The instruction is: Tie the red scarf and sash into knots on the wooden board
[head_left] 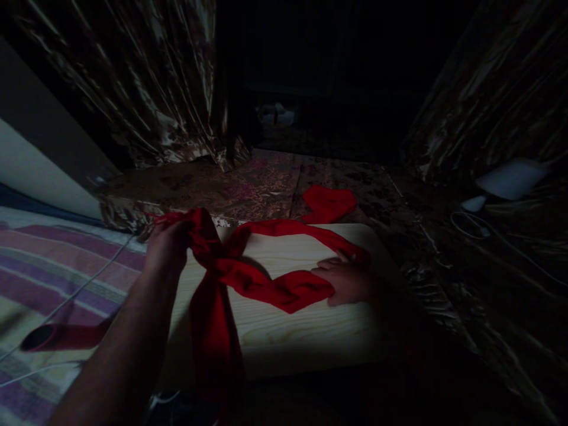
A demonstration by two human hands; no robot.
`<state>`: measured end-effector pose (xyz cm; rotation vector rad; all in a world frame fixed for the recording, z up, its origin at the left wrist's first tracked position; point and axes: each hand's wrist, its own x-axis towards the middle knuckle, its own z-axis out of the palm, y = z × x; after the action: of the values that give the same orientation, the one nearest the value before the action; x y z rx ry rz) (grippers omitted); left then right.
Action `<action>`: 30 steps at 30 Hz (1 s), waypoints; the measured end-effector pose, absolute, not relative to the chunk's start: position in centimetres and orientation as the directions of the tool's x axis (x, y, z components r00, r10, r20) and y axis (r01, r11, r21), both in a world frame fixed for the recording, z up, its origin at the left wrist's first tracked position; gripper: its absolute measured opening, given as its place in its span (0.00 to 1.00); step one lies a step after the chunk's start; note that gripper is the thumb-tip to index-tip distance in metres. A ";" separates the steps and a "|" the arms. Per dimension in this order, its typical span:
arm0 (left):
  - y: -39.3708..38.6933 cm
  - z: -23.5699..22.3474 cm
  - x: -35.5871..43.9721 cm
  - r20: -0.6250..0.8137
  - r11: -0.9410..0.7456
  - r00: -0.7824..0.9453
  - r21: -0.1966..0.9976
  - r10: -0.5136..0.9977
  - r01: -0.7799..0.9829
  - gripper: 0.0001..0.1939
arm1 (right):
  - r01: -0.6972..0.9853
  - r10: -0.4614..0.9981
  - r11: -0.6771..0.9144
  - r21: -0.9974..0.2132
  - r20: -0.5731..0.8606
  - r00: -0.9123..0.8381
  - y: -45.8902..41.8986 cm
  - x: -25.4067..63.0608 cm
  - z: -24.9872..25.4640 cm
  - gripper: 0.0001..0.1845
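Note:
A long red scarf [261,284] with a fringed end lies over a pale wooden tabletop [284,343]. It forms a loop, crossing itself on the left, and one tail hangs over the near edge. My left hand [171,239] is closed around the scarf near its fringe, raised at the board's left side. At the right end of the loop, my right hand [348,281] rests with its fingers curled over the scarf; shadow hides part of its grip. Beyond the board's far edge is a piece of red cloth [329,202]; I cannot tell whether it joins the scarf.
On the left, a striped bedspread [66,260] carries a red tube [66,337] with a dark opening and thin white cables. A patterned cloth-covered ledge [261,183] runs behind, between curtains [177,89]. At right are a white lamp-like object [510,177] and its cable. The room is dim.

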<state>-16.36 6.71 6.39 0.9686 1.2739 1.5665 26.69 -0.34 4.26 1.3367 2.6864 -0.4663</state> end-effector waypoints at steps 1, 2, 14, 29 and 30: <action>6.3 6.1 -15.3 0.022 -0.088 -0.360 0.982 0.933 -0.166 0.13 | 0.758 0.745 0.602 -0.249 -0.165 -0.646 -0.6 25.4 4.3 0.36; 5.6 6.0 -14.1 -0.021 -0.031 -0.293 0.984 0.956 -0.174 0.14 | 0.726 0.735 0.636 -0.261 -0.082 -0.673 -0.9 24.2 4.4 0.29; 0.4 6.3 -6.1 -0.126 0.232 0.527 0.963 0.840 -0.140 0.26 | 0.459 0.613 0.779 -0.427 0.365 -0.701 -1.2 12.4 3.7 0.29; -2.0 0.1 -3.9 -0.057 0.475 0.792 0.825 0.608 -0.306 0.46 | 0.782 0.775 0.590 -0.200 0.413 -0.478 0.5 16.3 3.0 0.34; -2.4 0.2 -3.5 -0.047 0.497 0.841 0.824 0.540 -0.273 0.45 | 0.815 0.813 0.542 -0.206 0.376 -0.445 0.9 16.7 3.4 0.32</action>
<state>-3.47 -2.45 0.17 0.9288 0.3185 0.5019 16.65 0.95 3.39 1.7591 3.1237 0.0100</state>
